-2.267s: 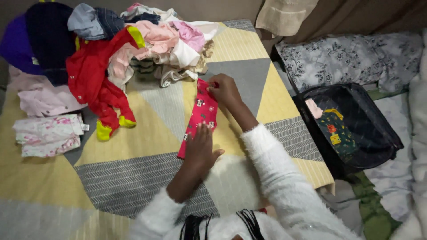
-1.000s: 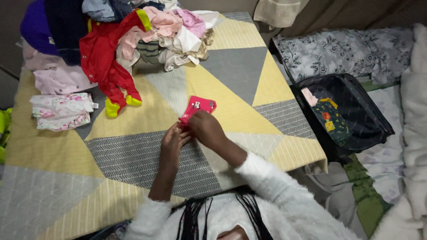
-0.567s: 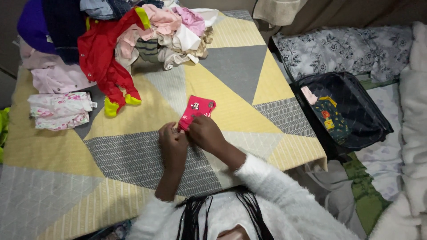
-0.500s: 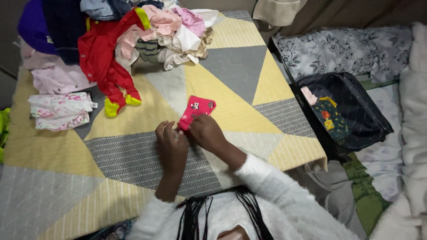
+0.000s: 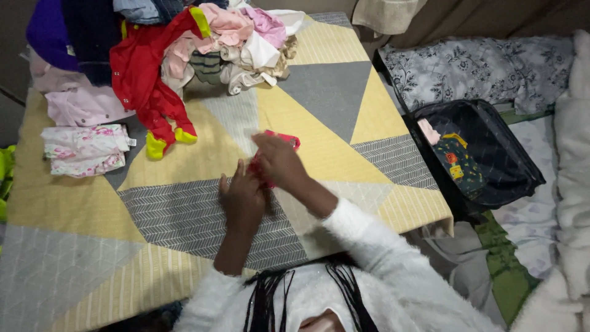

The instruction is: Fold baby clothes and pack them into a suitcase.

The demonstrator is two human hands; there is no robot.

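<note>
A small pink patterned garment (image 5: 289,141) lies folded on the yellow and grey bedspread (image 5: 184,227). Most of it is hidden under my hands. My right hand (image 5: 278,161) lies flat across the top of the garment, fingers reaching toward its far end. My left hand (image 5: 243,198) rests at the garment's near left edge, touching it with the fingers together. Whether either hand pinches the cloth is hidden.
A heap of mixed clothes (image 5: 209,43) with a red one-piece (image 5: 144,80) sits at the far side. Folded pale pink and floral pieces (image 5: 86,149) lie at left. An open dark suitcase (image 5: 485,160) with a few folded items stands right of the bed.
The long pink garment has been folded into a short packet. My right hand has slid forward over it, covering most of it, and my left hand stays at the near edge.
</note>
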